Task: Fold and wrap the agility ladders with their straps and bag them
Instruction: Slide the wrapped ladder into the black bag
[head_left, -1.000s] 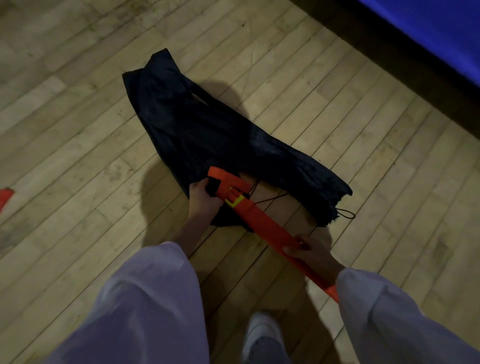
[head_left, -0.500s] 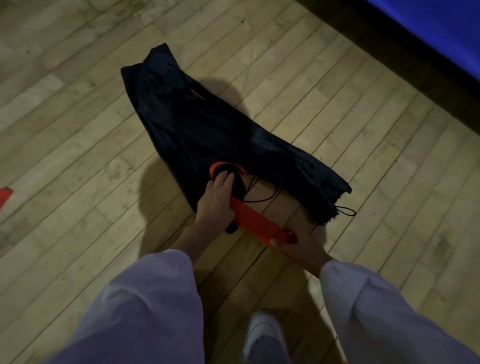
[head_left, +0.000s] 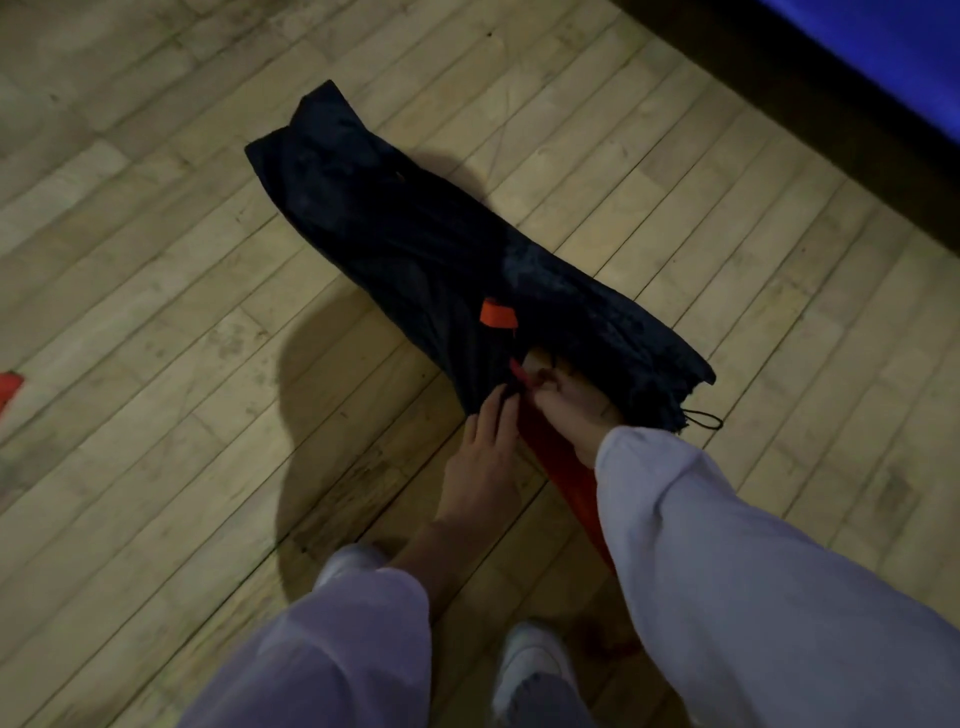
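Scrap (head_left: 9, 389): a red piece on the floor at the far left edge, cut off by the frame and well apart from everything else.
Floor (head_left: 156, 322): pale wood planks running diagonally, dimly lit, with my view's shadow pooled beside the bag.
Left sleeve (head_left: 332, 639): pale and loose, pushed back so the forearm is bare.
Bag (head_left: 415, 244): black fabric lying long on the floor, with its closed end far left and its mouth near right, toward the hands.
Shoes (head_left: 530, 660): white, at the bottom of my view. One is between the sleeves and the other is half hidden behind the left forearm.
Tab (head_left: 497, 315): a small orange-red patch on the bag just above the mouth. I cannot tell whether it is sewn on or shows through a gap.
Left hand (head_left: 488, 447): palm down, with its fingers (head_left: 501, 408) pinching the lower rim of the bag's mouth.
Ladder (head_left: 566, 483): a red folded bundle slanting from the bag's mouth down to the right. Its far end is inside the mouth and its near end is hidden under the right sleeve.
Right hand (head_left: 569, 410): at the mouth, just beside the left hand, fingers (head_left: 550, 387) clenched round the ladder's upper part.
Cord (head_left: 704, 418): a thin black drawstring loop on the floor at the right corner of the mouth.
Right sleeve (head_left: 727, 571): pale, covering the wrist.
Mat (head_left: 883, 57): blue, in the top right corner.
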